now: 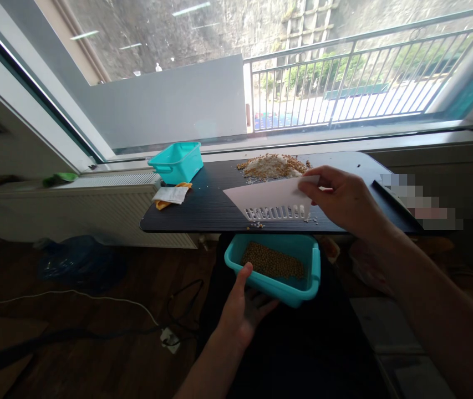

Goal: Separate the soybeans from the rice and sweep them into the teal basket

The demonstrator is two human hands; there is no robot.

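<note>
Between thumb and fingers, my right hand (331, 191) pinches a white card with a row of slots (269, 197) along its lower edge. The slotted card is tilted above the front part of the dark table (215, 194). Below the table edge, my left hand (244, 307) supports a turquoise plastic basket (313, 282), thumb on the near rim and fingers underneath. Brown beans or pellets (271, 260) cover part of its bottom. Behind the card lies a heap of white grains mixed with brown ones (275, 165). A few stray grains (256, 225) are by the front edge.
A second turquoise basket (178, 163) stands at the table's left end, beside a folded paper on a yellow cloth (172, 195). The window (203, 100) borders the back. A radiator (111, 208) is at left; cables and a power strip (169, 339) lie on the floor.
</note>
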